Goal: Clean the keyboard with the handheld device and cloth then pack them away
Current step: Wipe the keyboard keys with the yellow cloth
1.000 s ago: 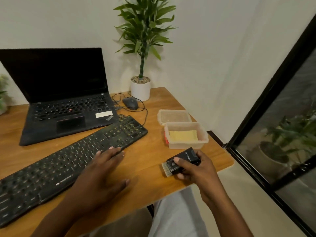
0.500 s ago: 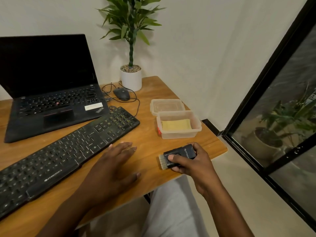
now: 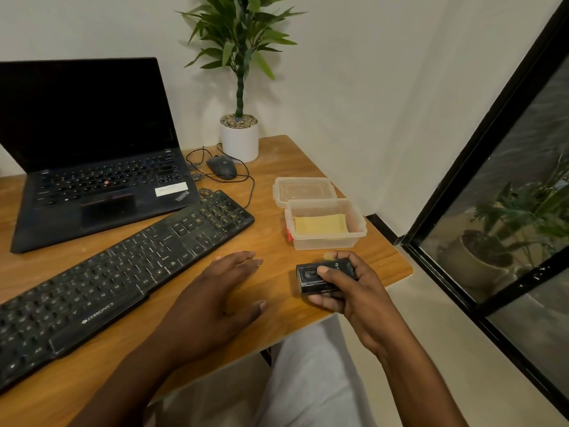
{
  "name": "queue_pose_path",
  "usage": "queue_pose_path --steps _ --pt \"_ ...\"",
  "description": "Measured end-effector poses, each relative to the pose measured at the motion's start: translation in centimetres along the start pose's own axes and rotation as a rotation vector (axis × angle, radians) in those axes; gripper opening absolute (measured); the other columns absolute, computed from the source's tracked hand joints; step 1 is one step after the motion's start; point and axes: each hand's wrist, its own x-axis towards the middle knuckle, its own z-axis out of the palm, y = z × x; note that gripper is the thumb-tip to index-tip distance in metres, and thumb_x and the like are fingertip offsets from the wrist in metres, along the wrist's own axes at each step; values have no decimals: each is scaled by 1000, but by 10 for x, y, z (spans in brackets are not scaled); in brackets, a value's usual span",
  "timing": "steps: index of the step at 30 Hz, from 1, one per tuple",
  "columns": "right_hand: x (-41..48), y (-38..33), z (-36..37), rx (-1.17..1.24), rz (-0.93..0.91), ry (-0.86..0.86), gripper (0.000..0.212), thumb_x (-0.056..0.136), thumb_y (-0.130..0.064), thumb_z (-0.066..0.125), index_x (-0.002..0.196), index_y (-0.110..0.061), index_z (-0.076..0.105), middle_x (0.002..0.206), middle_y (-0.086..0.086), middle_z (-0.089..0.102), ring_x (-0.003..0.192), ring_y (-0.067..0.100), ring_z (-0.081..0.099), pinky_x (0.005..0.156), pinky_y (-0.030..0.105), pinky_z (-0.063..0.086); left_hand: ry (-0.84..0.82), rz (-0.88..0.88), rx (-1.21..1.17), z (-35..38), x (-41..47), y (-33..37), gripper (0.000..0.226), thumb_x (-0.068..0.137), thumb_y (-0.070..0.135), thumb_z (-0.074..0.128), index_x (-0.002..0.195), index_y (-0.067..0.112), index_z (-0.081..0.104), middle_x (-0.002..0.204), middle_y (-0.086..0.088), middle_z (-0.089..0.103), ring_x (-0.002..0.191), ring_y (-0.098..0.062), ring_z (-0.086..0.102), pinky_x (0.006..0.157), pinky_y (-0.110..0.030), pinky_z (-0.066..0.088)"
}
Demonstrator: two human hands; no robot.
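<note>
A long black keyboard [image 3: 123,269] lies slanted across the wooden desk [image 3: 271,229]. My left hand [image 3: 215,300] rests flat on the desk just right of the keyboard, fingers straight. My right hand [image 3: 348,288] grips a small black handheld cleaning device [image 3: 311,278] near the desk's front right corner, thumb on its top slider. No bristles show at its end. A folded yellow cloth [image 3: 320,224] lies inside a clear plastic box [image 3: 326,243] just behind the device.
The box's clear lid [image 3: 303,190] lies behind it. An open black laptop [image 3: 92,167], a wired mouse [image 3: 221,167] and a potted plant [image 3: 239,137] stand at the back. The desk's right edge drops off beside a black-framed glass door [image 3: 492,167].
The device's brush bristles, out before, no longer show. My left hand has slid off the keyboard onto the desk. The view has shifted slightly.
</note>
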Motion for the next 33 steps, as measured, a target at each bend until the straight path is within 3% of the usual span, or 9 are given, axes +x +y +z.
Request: queue_pose_path --steps 6,11,17,21,23,26,31,33 --pt "2 2 -9 -266 -73 81 31 95 -18 76 122 -20 60 118 9 73 101 19 78 78 35 65 -42 -5 17 4 1 -4 81 82 87 47 155 54 35 159 43 18 152 5 19 123 -38 32" --pt "8 2 -10 -687 -142 136 35 90 -46 78 114 -32 55 102 -9 72 92 6 70 78 29 57 -59 -7 20 7 6 -5 81 81 88 46 154 54 35 159 43 18 150 9 19 124 -36 30" --pt "13 -10 -20 -1058 -221 205 45 81 -66 78 108 -34 62 106 -14 63 93 5 62 75 29 56 -87 -21 25 8 12 -7 81 81 89 47 154 57 32 161 41 16 154 0 18 123 -41 34" --pt "13 -14 -25 -1240 -234 193 58 83 -74 69 126 -35 62 117 -19 58 99 2 58 76 26 53 -78 15 27 8 16 -3 80 81 88 45 153 55 36 155 48 14 146 17 14 121 -29 30" --pt "11 -16 -25 -1246 -231 189 62 83 -74 69 131 -34 62 119 -20 58 103 2 58 77 25 52 -66 22 14 7 20 -1 81 80 87 45 152 53 39 152 50 16 142 21 16 116 -25 32" --pt "9 -25 -23 -1254 -274 218 57 83 -73 69 126 -35 64 115 -21 61 100 1 59 77 29 55 -55 26 -6 5 27 1 79 81 85 47 153 51 41 159 40 24 145 14 23 116 -30 38" --pt "22 -74 -11 -1210 -501 193 19 97 -48 68 101 -31 75 93 -17 70 83 0 64 70 27 54 -49 48 10 1 43 7 82 83 83 47 156 47 38 163 32 26 148 7 25 116 -32 36" --pt "42 -92 -6 -1289 -552 107 15 100 -38 67 103 -28 77 95 -15 72 84 2 65 71 27 52 -37 50 17 -1 51 14 84 82 82 46 157 44 37 164 29 26 148 6 23 116 -30 32"
